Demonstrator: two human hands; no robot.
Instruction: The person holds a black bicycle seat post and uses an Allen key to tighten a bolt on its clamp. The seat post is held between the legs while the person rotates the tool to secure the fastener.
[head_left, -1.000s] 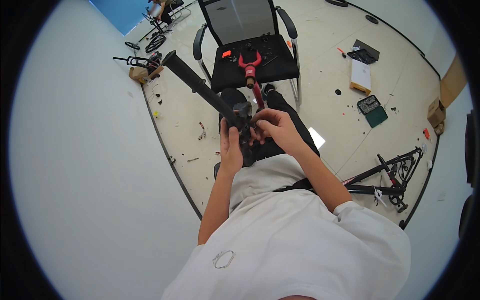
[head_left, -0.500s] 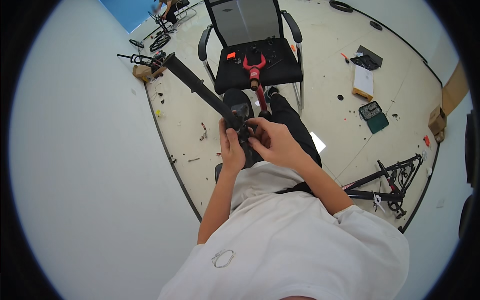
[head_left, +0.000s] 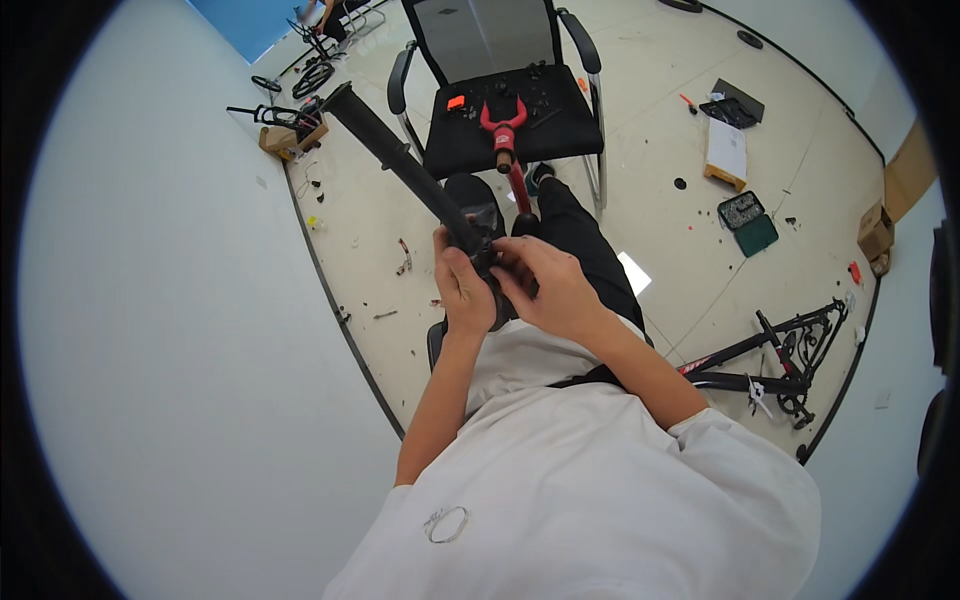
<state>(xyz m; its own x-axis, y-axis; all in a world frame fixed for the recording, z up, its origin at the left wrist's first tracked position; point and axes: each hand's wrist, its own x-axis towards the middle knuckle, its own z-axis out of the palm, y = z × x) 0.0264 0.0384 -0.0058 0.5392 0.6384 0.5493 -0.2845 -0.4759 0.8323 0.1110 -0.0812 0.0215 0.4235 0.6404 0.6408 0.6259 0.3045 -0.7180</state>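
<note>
A long black bicycle tube point(head_left: 400, 160) slants up to the left from my lap, its thick open end far from me. My left hand point(head_left: 467, 295) is wrapped round its lower part from the left. From the right, my right hand point(head_left: 550, 285) pinches at a small dark fitting point(head_left: 490, 250) on the tube. The fingers partly hide that fitting, and its exact kind cannot be made out. Beyond my hands, a red bicycle fork point(head_left: 504, 138) rests on the front of the chair seat. A red tube with a dark end point(head_left: 519, 188) stands below it between my legs.
The black chair point(head_left: 470, 152) carries small dark parts and an orange piece point(head_left: 456, 103). A bicycle frame point(head_left: 740, 357) lies right. An open green case point(head_left: 756, 235), a white box point(head_left: 726, 150) and scattered parts lie on the floor. Another person point(head_left: 333, 22) is far left.
The view has shifted slightly, moving the chair and floor things a little up and left. My right fingers have shifted slightly at the fitting; both hands stay on the tube.
</note>
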